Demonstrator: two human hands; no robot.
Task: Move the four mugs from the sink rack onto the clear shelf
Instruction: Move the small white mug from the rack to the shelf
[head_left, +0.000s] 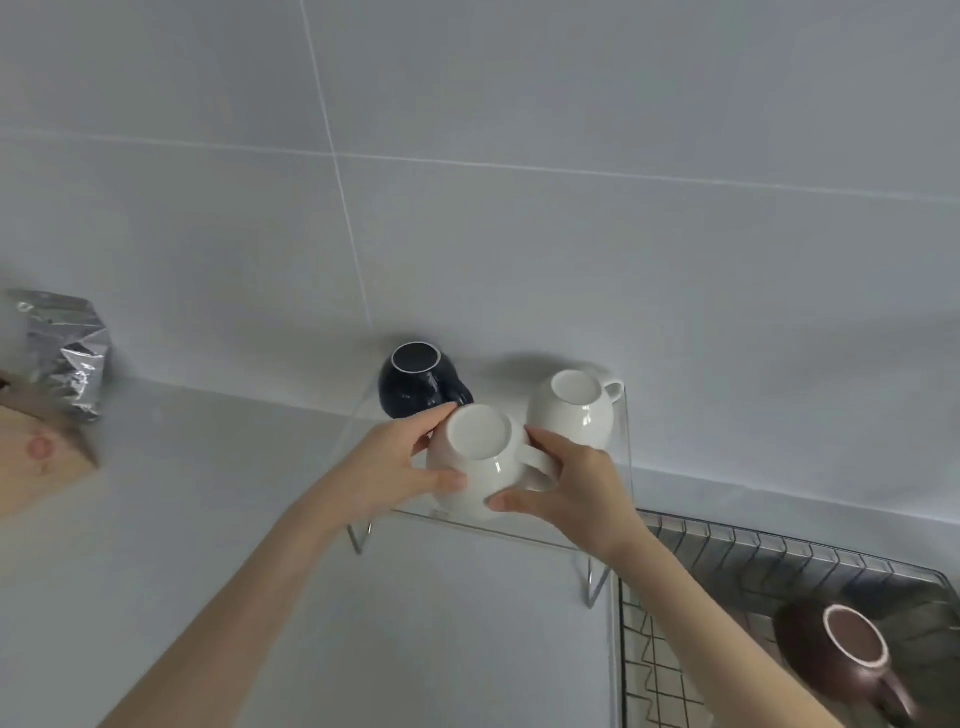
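A clear shelf (621, 499) on thin metal legs stands against the tiled wall. On it, upside down, sit a dark blue mug (415, 384) at the back left and a white mug (574, 410) at the back right. A second white mug (480, 462), also upside down, is at the shelf's front. My left hand (387, 475) grips its left side and my right hand (576, 486) holds its right side by the handle. A brown mug (836, 660) lies upside down in the wire sink rack (727, 551) at the lower right.
A crumpled silver foil bag (70, 351) stands at the far left by the wall. A wooden board (36, 457) lies in front of it. Grey countertop (218, 519) stretches between the board and the shelf.
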